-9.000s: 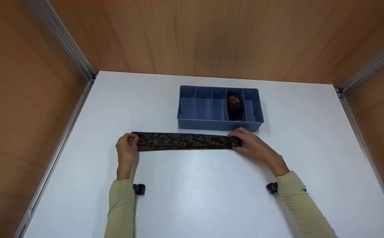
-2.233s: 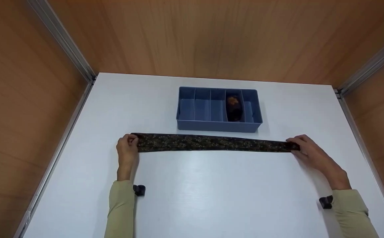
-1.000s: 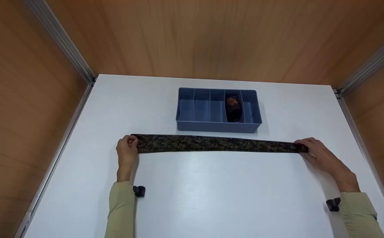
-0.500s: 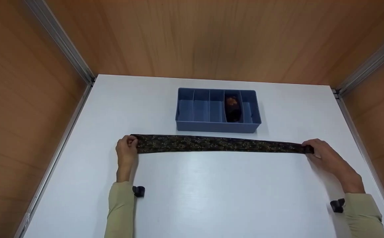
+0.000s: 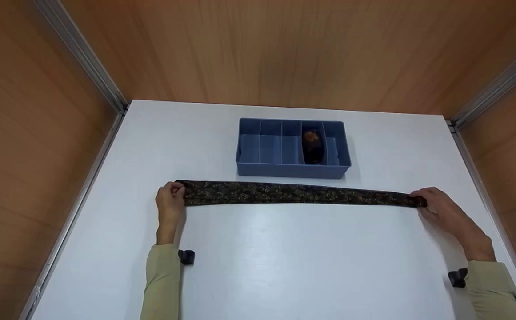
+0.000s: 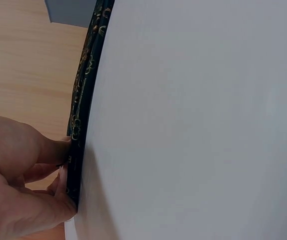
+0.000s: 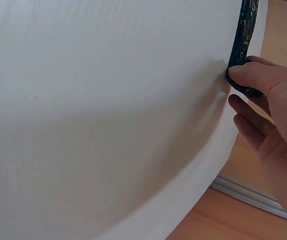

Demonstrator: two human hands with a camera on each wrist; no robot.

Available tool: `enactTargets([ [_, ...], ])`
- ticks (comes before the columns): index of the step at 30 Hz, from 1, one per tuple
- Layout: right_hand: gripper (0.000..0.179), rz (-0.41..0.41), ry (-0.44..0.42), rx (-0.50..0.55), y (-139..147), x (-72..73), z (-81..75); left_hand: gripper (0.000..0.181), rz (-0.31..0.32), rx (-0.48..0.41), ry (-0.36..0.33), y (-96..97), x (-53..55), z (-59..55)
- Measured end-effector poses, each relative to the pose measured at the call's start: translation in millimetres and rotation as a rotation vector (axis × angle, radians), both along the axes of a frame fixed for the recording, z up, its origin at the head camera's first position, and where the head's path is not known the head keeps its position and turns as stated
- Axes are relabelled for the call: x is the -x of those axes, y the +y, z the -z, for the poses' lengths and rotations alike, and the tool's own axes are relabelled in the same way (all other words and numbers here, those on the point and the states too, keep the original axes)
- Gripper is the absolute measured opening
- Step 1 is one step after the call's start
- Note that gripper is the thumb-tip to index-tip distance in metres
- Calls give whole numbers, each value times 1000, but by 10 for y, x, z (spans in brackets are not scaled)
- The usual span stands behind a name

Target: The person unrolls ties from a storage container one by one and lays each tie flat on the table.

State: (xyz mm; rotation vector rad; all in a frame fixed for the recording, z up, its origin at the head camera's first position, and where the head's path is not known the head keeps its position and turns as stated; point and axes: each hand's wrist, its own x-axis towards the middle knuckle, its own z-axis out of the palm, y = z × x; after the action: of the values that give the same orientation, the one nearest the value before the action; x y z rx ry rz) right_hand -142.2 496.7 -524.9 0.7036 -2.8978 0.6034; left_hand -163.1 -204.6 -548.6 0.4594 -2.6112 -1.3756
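A long strip of dark cloth [image 5: 262, 192] with a small gold floral pattern lies stretched across the white table, narrowing toward its right end. My left hand [image 5: 170, 200] pinches its left end between thumb and fingers, seen closely in the left wrist view, where layered folds show along the cloth's edge. At the far right, my right hand [image 5: 444, 211] holds the other end. In the right wrist view that end of the cloth [image 7: 241, 45] bends round in a small curl under the thumb and fingertips.
Behind the cloth stands a blue tray [image 5: 291, 171] split into several compartments. A dark bundle [image 5: 313, 146] with an orange flower sits in the second compartment from the right. Wood panels [image 5: 258, 53] edge the white table [image 5: 262, 258] at the back and sides.
Across the earlier frames my right hand has moved far rightward with its end, so the cloth now lies much longer; lately it only creeps right. The left hand stays in place.
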Motion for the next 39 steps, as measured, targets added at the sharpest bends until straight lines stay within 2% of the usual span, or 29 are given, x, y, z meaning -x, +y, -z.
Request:
enactTargets([
  [6, 45, 75, -87, 3, 56, -25, -31, 15, -2, 0, -3, 11, 12, -3],
  [9, 41, 98, -104, 9, 85, -32, -32, 13, 2, -1, 11, 14, 19, -10],
  [16, 38, 89, -61, -21, 126, -26, -17, 12, 2, 3, 27, 22, 31, -18],
  [21, 34, 115, -74, -2, 165, -21, -36, 13, 7, -1, 27, 20, 38, -15],
  [27, 23, 126, -34, -12, 207, -38, -22, 15, 14, -2, -5, 2, 19, -15],
  [32, 19, 174, -46, -1, 223, -82, -17, 15, 13, -10, -14, -3, 4, -21],
  [39, 16, 247, 27, 21, 182, -142, 1, 13, 12, 3, -3, 5, 1, -32],
])
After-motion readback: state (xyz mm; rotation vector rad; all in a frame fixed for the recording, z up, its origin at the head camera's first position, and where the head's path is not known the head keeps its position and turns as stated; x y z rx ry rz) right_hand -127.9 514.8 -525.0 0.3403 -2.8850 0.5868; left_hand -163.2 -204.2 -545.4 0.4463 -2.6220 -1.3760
